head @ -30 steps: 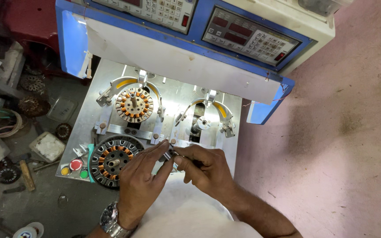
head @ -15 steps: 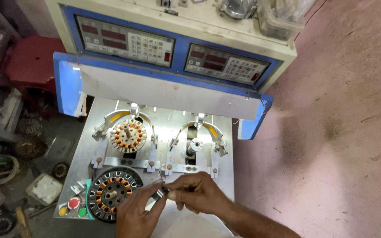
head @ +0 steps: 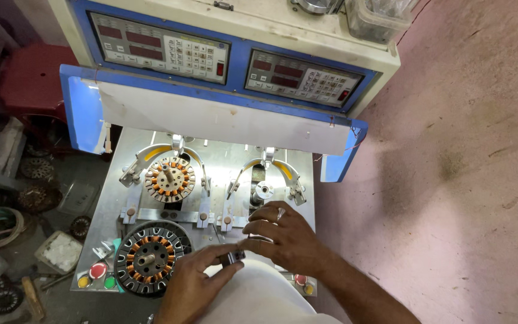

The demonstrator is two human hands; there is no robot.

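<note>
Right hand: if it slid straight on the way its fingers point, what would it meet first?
The right hand points left across the metal plate, so it would likely first meet the left hand, then the wound stator. Depth is unclear.

Off to the right, a bare pinkish concrete floor (head: 469, 156) spreads wide, scuffed and stained, with a darker smudge midway along it. Daylight falls softly across that side, and a bright glare bounces off the shiny metal desk (head: 217, 157) at the centre. Behind it rises the cream and blue machine cabinet (head: 241, 36) with two red-digit control panels, a clear plastic tub (head: 379, 18) perched on its top edge. The left side sits in shadow and is cluttered: a red plastic stool (head: 28, 84), dark round metal cores (head: 37, 169) scattered on the grey floor, a small white box (head: 60, 252), and a wooden-handled tool (head: 33, 297) lying near the corner.
</note>
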